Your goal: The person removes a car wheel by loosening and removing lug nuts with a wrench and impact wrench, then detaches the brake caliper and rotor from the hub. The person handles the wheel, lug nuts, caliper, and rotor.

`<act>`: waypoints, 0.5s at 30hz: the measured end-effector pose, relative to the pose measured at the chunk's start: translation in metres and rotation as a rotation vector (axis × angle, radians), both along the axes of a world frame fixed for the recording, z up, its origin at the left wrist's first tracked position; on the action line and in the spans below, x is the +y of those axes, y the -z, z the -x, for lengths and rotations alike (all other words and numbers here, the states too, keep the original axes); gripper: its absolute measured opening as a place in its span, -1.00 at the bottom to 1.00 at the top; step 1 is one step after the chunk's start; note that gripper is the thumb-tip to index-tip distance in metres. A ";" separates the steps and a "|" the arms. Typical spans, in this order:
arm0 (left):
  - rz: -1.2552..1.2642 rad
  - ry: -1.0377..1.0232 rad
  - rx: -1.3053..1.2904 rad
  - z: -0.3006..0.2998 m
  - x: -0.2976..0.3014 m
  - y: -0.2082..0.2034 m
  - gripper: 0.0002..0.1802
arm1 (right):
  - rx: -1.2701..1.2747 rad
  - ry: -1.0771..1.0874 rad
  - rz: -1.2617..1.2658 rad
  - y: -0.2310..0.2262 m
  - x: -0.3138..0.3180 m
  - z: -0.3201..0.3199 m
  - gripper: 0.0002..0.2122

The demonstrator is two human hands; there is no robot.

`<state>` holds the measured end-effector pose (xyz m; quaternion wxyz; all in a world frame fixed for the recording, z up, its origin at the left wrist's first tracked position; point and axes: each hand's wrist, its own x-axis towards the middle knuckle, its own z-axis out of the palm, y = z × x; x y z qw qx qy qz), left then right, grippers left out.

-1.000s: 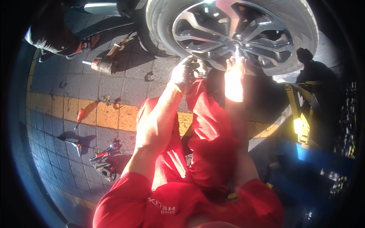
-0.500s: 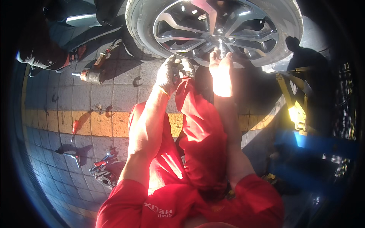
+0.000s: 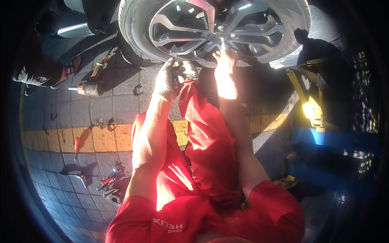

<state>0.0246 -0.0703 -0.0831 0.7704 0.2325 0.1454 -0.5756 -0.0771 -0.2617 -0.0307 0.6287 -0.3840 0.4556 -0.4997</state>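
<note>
A car wheel point(image 3: 289, 24) with a multi-spoke alloy rim stands upright at the top. My right hand point(image 3: 225, 69), washed out by sunlight, reaches up to the rim just below its centre cap. Its fingers are drawn together at the bolt holes; what they grip is lost in the glare. Lower left of the wheel, my left hand point(image 3: 165, 79), in a light work glove, is curled round several small dark metal pieces that look like wheel nuts point(image 3: 177, 76). That hand rests beside my shoe point(image 3: 190, 71) and red trouser leg.
An impact wrench point(image 3: 90, 87) lies on the tiles at left, close to another person's shoe point(image 3: 69, 69). Nearer are a red-handled screwdriver point(image 3: 78, 145), a T-shaped tool point(image 3: 79, 176) and a pile of tools point(image 3: 111, 190). A yellow metal arm point(image 3: 310, 105) joins a blue frame at right.
The whole view has shifted slightly, so the wheel sits further left and higher. My right hand's fingers have turned and drawn in at the rim; my left hand keeps its hold.
</note>
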 end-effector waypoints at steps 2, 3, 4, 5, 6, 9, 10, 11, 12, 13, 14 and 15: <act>0.008 -0.008 0.006 0.001 0.000 -0.002 -0.58 | -0.104 -0.054 -0.184 -0.002 -0.001 0.004 -0.70; 0.004 -0.012 0.005 0.001 0.000 -0.004 -0.58 | -0.422 -0.014 -0.357 -0.004 -0.002 0.007 -0.70; -0.002 -0.017 0.004 0.001 0.000 -0.005 -0.58 | -0.606 -0.004 -0.475 -0.007 -0.004 0.010 -0.68; -0.001 -0.018 0.029 0.001 0.000 -0.006 -0.58 | -0.676 -0.119 -0.524 -0.008 -0.002 0.013 -0.68; 0.004 -0.024 0.029 0.001 0.000 -0.007 -0.58 | -0.683 -0.110 -0.465 -0.009 0.000 0.015 -0.69; 0.006 -0.042 0.035 0.000 0.000 -0.008 -0.59 | 0.084 -0.125 -0.069 -0.004 0.010 0.013 -0.74; 0.012 -0.034 0.036 0.000 0.000 -0.008 -0.59 | 0.207 -0.106 0.054 -0.002 0.012 0.011 -0.77; 0.010 -0.026 0.036 0.000 0.000 -0.008 -0.59 | 0.123 -0.099 0.031 -0.002 0.010 0.012 -0.73; 0.014 -0.023 -0.001 0.000 0.000 -0.008 -0.60 | 0.066 -0.131 -0.047 -0.001 0.009 0.012 -0.69; 0.029 -0.011 0.029 0.000 0.000 -0.007 -0.60 | -0.131 -0.114 -0.212 -0.001 0.007 0.013 -0.60; 0.043 -0.007 0.056 0.001 0.000 -0.007 -0.61 | -0.420 -0.161 -0.412 -0.003 0.002 0.015 -0.55; 0.039 -0.010 0.039 0.001 0.000 -0.007 -0.61 | -0.506 -0.268 -0.488 -0.002 0.002 0.016 -0.55</act>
